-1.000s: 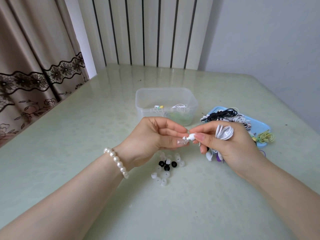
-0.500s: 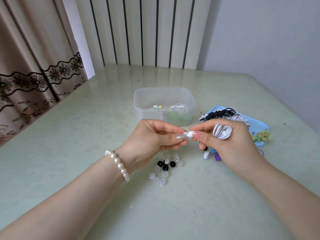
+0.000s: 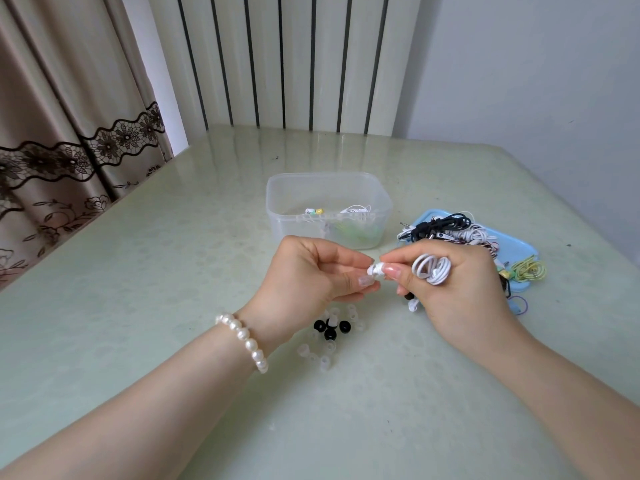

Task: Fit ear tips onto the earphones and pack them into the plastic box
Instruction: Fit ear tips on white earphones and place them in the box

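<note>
Right hand (image 3: 460,289) gripping coiled white wired earphone (image 3: 431,270), bud pinched. Left hand (image 3: 311,271) pinching translucent ear tip (image 3: 372,270) at bud, just in front of clear rectangular plastic box (image 3: 329,188).

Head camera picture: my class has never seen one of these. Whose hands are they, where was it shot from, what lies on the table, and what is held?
No machine here: a person wears the camera on the head, looking down at their own hands. The left hand pinches a clear ear tip. The right hand holds coiled white earphones, one earbud pinched forward. On the table lie loose ear tips, a plastic box and a blue tray of tangled earphones.
</note>
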{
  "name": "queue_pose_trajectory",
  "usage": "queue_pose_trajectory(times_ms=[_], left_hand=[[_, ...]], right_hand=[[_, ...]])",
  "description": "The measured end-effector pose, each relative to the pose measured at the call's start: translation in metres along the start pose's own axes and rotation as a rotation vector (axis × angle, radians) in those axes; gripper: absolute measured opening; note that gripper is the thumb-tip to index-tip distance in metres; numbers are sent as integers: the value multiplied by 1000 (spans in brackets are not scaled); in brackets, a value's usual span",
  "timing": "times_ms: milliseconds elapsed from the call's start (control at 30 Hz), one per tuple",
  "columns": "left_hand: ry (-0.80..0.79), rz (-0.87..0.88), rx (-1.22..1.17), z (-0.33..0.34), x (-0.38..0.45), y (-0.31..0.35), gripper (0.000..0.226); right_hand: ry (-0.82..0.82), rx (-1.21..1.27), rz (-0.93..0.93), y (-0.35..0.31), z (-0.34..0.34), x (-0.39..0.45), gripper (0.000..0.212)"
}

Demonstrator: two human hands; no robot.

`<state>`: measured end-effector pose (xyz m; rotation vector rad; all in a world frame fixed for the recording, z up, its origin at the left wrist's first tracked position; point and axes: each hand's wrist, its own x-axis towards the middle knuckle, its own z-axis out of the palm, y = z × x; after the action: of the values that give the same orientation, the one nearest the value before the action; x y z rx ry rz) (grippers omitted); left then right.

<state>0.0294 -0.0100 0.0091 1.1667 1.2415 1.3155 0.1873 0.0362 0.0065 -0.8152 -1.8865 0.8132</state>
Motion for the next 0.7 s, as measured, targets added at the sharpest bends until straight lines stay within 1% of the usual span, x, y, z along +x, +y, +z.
queue_pose_trajectory(times_ms=[67, 167, 233, 267, 367, 467, 500, 533, 567, 667, 700], left_hand=[[10, 5, 11, 1, 0, 0, 12], [9, 1, 23, 2, 0, -1, 12], [12, -10, 16, 2, 0, -1, 12], [16, -16, 8, 3, 0, 0, 12], [12, -49, -49, 4, -1, 1, 11], [-18, -117, -172, 4, -3, 3, 15], [-28, -137, -201, 4, -3, 4, 15], [-33, -156, -225, 3, -2, 6, 16], [-34, -173, -249, 1, -2, 7, 16], [-48, -207, -318, -3, 0, 10, 15], [-61, -217, -333, -3, 1, 10, 18]], right_hand=[[2, -7, 2, -1, 0, -1, 8], [15, -49, -15, 1, 2, -1, 22], [20, -58, -23, 3, 3, -1, 25], [22, -58, -27, 4, 3, -1, 23], [43, -104, -76, 6, 4, -2, 7], [61, -321, -227, 8, 4, -3, 9], [62, -354, -260, 8, 4, -3, 9], [61, -336, -250, 6, 4, -3, 8], [55, -261, -188, 3, 2, -2, 6], [8, 120, 137, -7, -4, 3, 11], [-18, 204, 223, -7, -7, 5, 10]])
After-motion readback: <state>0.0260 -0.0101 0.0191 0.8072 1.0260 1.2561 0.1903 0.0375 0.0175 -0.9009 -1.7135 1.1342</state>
